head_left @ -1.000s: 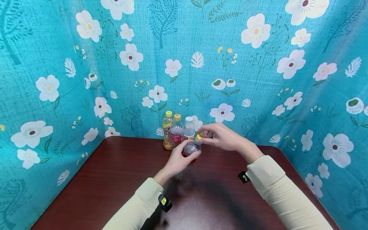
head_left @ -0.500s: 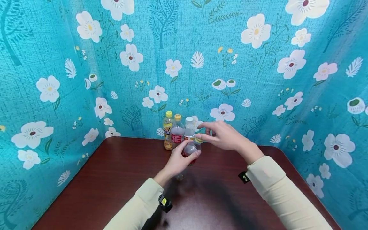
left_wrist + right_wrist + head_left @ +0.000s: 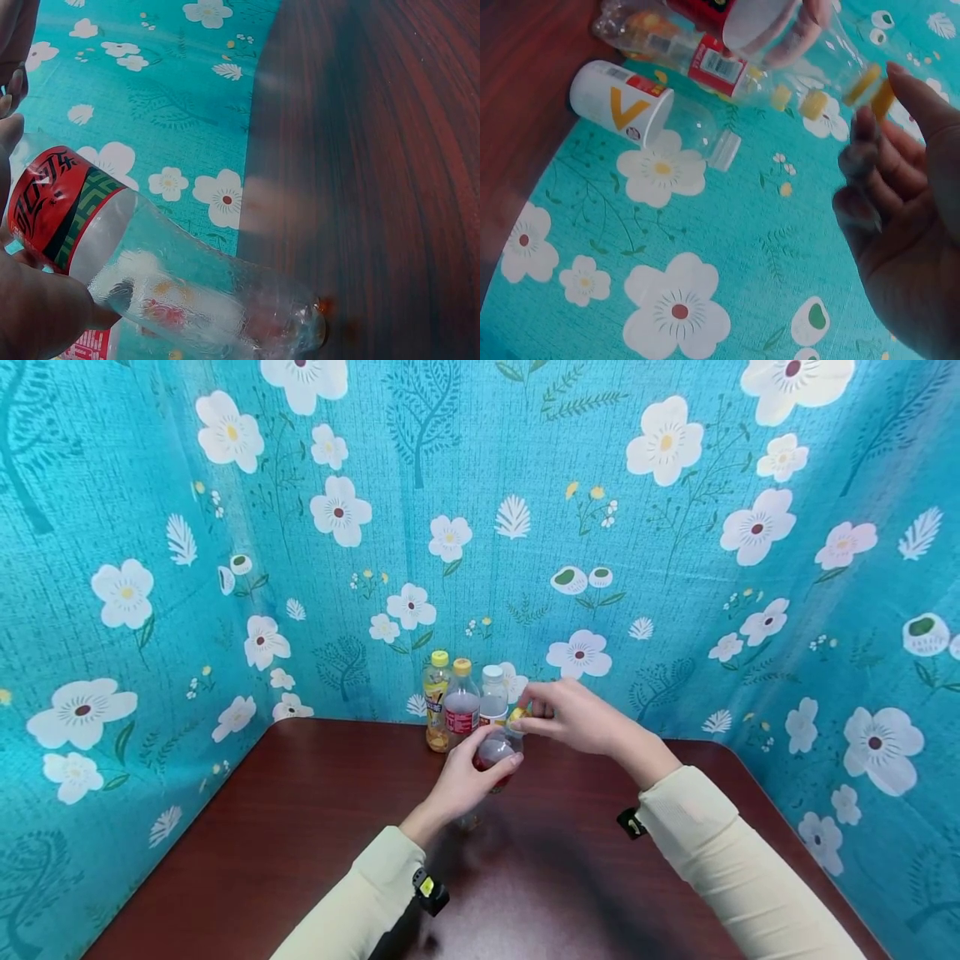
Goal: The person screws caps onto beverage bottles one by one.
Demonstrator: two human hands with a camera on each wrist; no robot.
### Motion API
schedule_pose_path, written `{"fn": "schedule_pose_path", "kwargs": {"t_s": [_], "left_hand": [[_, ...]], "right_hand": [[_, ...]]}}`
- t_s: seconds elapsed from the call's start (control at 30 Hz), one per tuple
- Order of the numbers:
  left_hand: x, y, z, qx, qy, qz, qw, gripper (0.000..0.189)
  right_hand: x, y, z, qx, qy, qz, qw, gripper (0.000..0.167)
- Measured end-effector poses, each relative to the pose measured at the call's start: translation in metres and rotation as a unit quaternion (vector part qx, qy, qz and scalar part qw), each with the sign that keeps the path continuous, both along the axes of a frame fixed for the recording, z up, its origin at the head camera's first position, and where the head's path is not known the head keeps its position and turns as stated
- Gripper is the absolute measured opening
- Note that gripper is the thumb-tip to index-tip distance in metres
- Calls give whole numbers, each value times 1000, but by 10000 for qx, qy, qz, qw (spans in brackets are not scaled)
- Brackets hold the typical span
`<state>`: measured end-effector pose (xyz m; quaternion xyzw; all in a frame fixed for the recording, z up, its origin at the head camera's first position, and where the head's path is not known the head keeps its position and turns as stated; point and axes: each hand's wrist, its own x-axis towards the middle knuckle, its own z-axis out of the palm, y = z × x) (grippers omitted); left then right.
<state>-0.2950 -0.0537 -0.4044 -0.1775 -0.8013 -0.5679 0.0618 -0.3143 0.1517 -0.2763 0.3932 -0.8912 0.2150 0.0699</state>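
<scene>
My left hand (image 3: 459,783) grips a clear plastic cola bottle (image 3: 498,748) around its body, fingers behind and thumb in front. The bottle is tilted; its red label (image 3: 46,196) with black writing shows in the left wrist view, and no drink is visible in the clear lower part. My right hand (image 3: 576,714) pinches the yellow cap (image 3: 883,100) at the bottle's top between thumb and forefinger. A yellow band (image 3: 863,84) sits on the neck just beside the cap, with a narrow gap between them.
Behind the held bottle stand a bottle with a yellow label (image 3: 437,703), an orange-capped bottle with a red label (image 3: 462,717) and a white-capped bottle (image 3: 492,693). They stand near the back edge of the dark wooden table (image 3: 330,810), before a flowered turquoise cloth (image 3: 480,577).
Half a second ago my right fingers were spread, the forefinger lifted off the cap; now they have closed on it again. My left hand and the bottle have stayed in place.
</scene>
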Motion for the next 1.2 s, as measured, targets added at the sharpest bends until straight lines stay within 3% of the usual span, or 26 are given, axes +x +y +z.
{"fn": "schedule_pose_path", "kwargs": {"t_s": [0.2,0.3,0.4,0.53,0.6,0.77,1.0,1.2], "left_hand": [[0,-1,0,57,-17,24,10000,54],[0,-1,0,91,-85,14,9999,56],[1,-1,1,123,-173,22,9998,57],[1,-1,1,143,-123,17,9998,56],[1,-1,1,122,-27,-20,9999,55],[-1,-1,-1,47,120,-59,9999,53],[0,-2,-2,79,16,-105,9999,54],[1,-2,0,203,-97,-64,9997,57]], "right_hand": [[2,-7,-1,76,158,-587,9981,27],[2,-6,0,76,156,-558,9983,31],[2,-4,2,53,76,-253,9996,31],[1,-4,2,65,-54,17,10000,22],[2,-6,2,139,58,-123,9998,19],[3,-10,-1,225,362,-588,9974,34],[2,-2,-1,-168,-9,-29,9999,16],[0,5,5,-75,-75,486,9988,20]]}}
